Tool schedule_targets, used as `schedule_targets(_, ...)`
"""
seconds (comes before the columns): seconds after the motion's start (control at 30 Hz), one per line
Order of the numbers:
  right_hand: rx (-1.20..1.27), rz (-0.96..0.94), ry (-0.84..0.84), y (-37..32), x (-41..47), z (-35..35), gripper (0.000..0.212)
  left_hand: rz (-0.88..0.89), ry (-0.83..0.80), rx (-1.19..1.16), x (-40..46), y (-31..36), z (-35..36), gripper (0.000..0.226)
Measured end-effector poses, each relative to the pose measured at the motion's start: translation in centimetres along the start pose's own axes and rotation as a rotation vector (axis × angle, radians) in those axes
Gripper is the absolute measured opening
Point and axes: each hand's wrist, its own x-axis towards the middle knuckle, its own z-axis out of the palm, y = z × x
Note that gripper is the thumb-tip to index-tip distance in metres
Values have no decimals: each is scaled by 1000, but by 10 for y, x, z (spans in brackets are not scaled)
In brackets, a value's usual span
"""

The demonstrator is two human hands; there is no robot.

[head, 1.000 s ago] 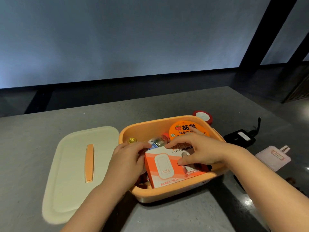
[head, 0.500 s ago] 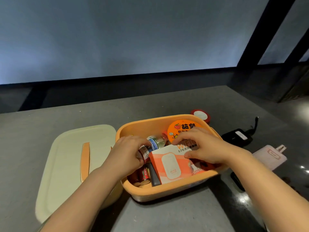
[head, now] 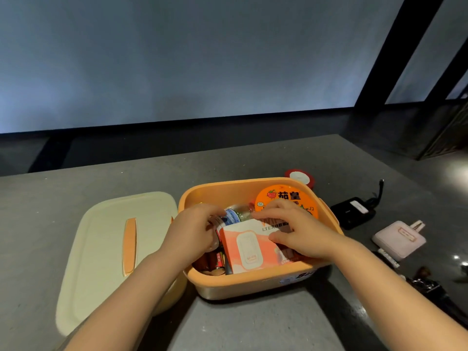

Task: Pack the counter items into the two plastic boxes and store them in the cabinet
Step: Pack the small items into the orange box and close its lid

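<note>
An orange plastic box [head: 228, 279] sits open on the grey counter, with both my hands inside it. My right hand [head: 291, 229] grips the top edge of an orange-and-white carton [head: 245, 249] that stands tilted in the box. My left hand [head: 192, 229] is curled round a small bottle with a blue label [head: 234, 215], lying behind the carton. A round orange tub [head: 288, 197] leans at the back right of the box. Red cans [head: 215, 260] lie at the bottom left. The cream lid with an orange handle [head: 109, 239] lies flat to the left.
On the counter right of the box lie a black device with a cable [head: 354, 211], a pale pink pouch [head: 400, 239], a red-rimmed round lid [head: 300, 176] behind the box, and dark small items [head: 425, 282] near the right edge. A grey wall rises behind the counter [head: 76, 193].
The carton has tipped from lying flat on top to standing lower in the box. My left hand slid from its corner onto the bottle behind it. My right hand stays on the carton.
</note>
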Motion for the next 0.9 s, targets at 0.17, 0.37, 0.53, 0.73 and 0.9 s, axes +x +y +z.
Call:
schedule_targets(0.17,170,78,394,10,-11,0,43,15,54,-144,-9,1,0,33)
schedule_targets(0.37,116,222,402,0,-7,11,24,41,59,-164,-16,2,1,26)
schedule_targets(0.53,43,222,357,-18,6,21,24,73,64,-85,-15,-2,-1,24)
schedule_targets(0.73,7,177,221,-14,7,7,25,23,-82,-121,-2,-9,-14,18)
schedule_targets(0.9,50,154,246,-14,13,6,17,8,-100,-135,0,-14,-22,15)
